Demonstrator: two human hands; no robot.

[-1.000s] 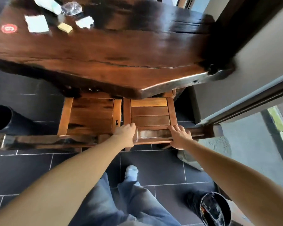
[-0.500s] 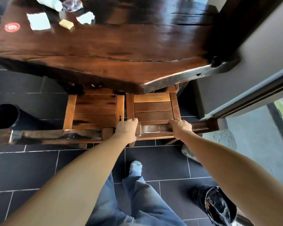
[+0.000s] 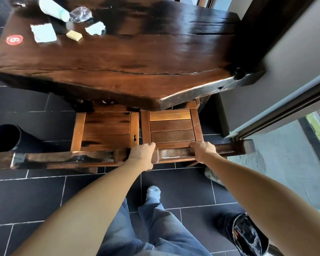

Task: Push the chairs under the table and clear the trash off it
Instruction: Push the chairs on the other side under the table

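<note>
Two wooden chairs stand side by side, their seats partly under the dark wooden table (image 3: 155, 58). My left hand (image 3: 141, 153) and my right hand (image 3: 203, 149) both grip the top rail of the right chair (image 3: 172, 126). The left chair (image 3: 105, 130) touches it on the left, its back rail stretching off to the left. Trash lies at the table's far left: a white cup (image 3: 53, 9) on its side, crumpled clear plastic (image 3: 80, 14), a white napkin (image 3: 43, 33), a torn white paper (image 3: 95, 28) and a small yellow piece (image 3: 74, 35).
A red round sticker (image 3: 14, 39) marks the table's left corner. A black bin (image 3: 4, 139) lies on the floor at the left. A bin lined with a black bag (image 3: 248, 235) stands by my right leg. A wall and sliding door frame (image 3: 277, 111) close the right side.
The right chair has slid further under the table with both hands on its rail. More of the table top and its trash has come into view.
</note>
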